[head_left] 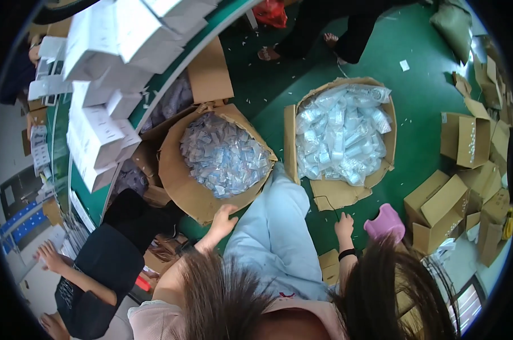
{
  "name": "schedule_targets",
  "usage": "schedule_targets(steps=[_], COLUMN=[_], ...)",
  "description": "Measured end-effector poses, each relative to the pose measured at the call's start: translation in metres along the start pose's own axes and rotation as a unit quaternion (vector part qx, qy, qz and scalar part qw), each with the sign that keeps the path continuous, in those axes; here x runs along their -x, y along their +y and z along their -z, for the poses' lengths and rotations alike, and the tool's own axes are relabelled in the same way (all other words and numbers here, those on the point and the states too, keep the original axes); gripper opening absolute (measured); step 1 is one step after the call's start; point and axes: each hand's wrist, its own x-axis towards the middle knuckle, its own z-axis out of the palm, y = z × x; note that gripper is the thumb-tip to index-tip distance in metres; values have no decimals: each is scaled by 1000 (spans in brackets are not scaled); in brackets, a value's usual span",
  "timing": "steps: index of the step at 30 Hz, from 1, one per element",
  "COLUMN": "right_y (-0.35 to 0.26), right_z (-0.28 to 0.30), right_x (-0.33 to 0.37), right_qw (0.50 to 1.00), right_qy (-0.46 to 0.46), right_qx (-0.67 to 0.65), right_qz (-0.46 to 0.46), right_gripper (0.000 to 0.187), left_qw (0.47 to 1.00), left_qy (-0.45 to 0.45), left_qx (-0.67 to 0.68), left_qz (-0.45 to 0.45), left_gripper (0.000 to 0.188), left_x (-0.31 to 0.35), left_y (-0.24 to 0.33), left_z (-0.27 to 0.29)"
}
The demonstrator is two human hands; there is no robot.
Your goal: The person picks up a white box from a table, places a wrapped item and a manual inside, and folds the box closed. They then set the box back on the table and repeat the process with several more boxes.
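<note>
Right fingers (345,217) hold a thin dark cord (332,207) slanting forward-left; left fingers (229,209) hang half-open.

In the upper left of the frame, many white boxes (95,133) are piled on a green table (89,201). At the top, near the middle, there is a red bag (270,12), and to the right of it stands a person in dark trousers (361,34). A greyish sack (454,25) is in the upper right; a white scrap (404,66) lies on the green floor (256,85). Along the right side are several open brown boxes (438,204), and near them a pink plastic vessel (386,222). In the lower left is another person in black clothes (109,266).
</note>
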Motion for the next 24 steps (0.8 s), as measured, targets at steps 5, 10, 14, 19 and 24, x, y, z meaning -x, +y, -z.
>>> schedule_targets(steps=[5, 10, 14, 19, 24], right_y=[-33, -79, -114, -165, -231], right_z=[50, 83, 114, 83, 7], right_x=[-15, -26, -39, -55, -115], right_qw=[985, 960, 936, 948, 876], right_qy=[-25, 10, -30, -2, 76], right_qx=[-164, -234, -307, -155, 167], right_qz=[51, 152, 170, 277, 446], right_gripper=[33, 35, 34, 34, 38], left_qw=[1000, 1000, 996, 991, 991], left_qy=[-14, 1, 67, 112, 127], left_qx=[19, 22, 63, 73, 48], left_qz=[12, -6, -14, 1, 12], left_gripper=[31, 31, 32, 34, 37], left_x=[72, 97, 79, 46, 1], left_y=[5, 13, 16, -12, -52], left_z=[10, 32, 43, 14, -34])
